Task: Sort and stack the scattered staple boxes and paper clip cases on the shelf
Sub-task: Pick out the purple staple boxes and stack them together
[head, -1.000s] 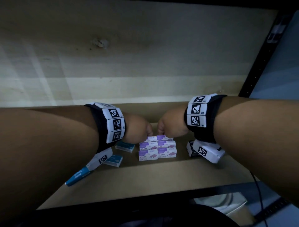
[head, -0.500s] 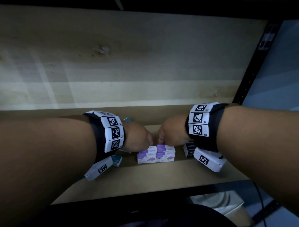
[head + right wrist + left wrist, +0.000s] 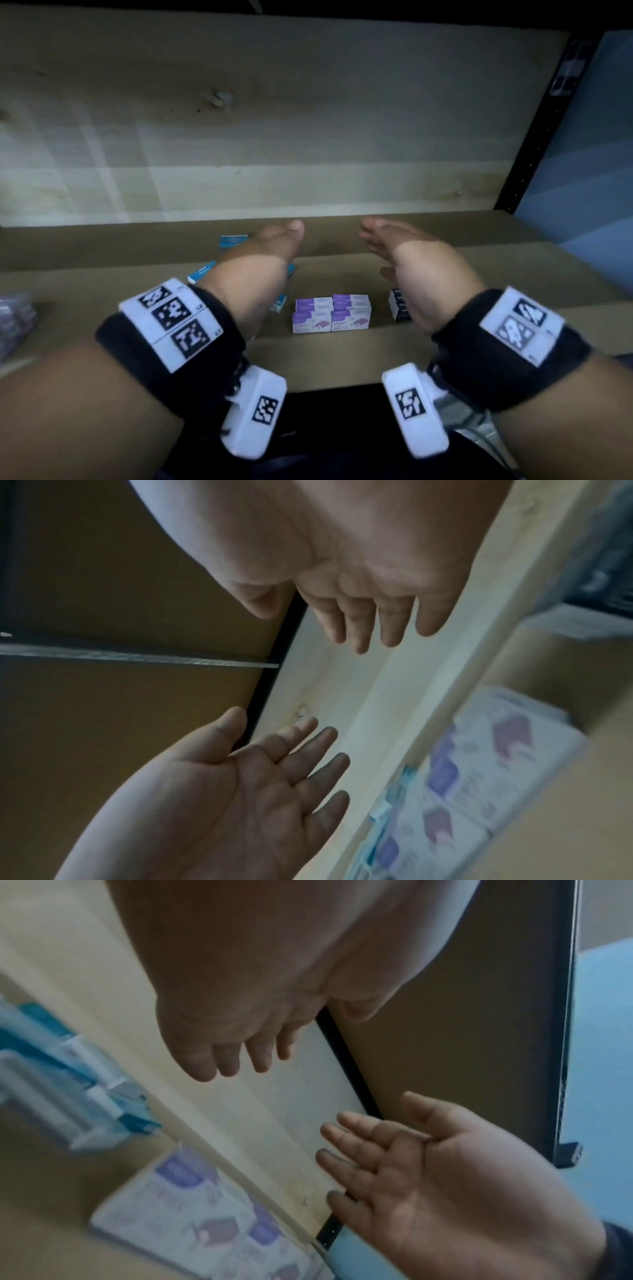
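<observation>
Purple-and-white staple boxes (image 3: 330,313) stand two wide and stacked near the shelf's front, seen blurred in the left wrist view (image 3: 192,1226) and the right wrist view (image 3: 479,777). Blue boxes (image 3: 202,272) lie scattered to their left, one further back (image 3: 233,241). A black-and-white box (image 3: 399,305) stands right of the stack, partly hidden by my right wrist. My left hand (image 3: 274,243) and right hand (image 3: 383,236) hover above and behind the stack, palms facing each other, fingers straight, holding nothing. Both wrist views show the open palms (image 3: 428,1164) (image 3: 257,777).
The cardboard-brown shelf board (image 3: 342,359) ends in a dark front edge. A pale wooden back panel (image 3: 308,120) rises behind. A black upright post (image 3: 534,137) bounds the right side. Blurred purple items (image 3: 13,318) sit at the far left.
Both hands were curled over the top of the purple stack; they have let go, lifted away and opened, now apart with fingers straight. The stack stays in place.
</observation>
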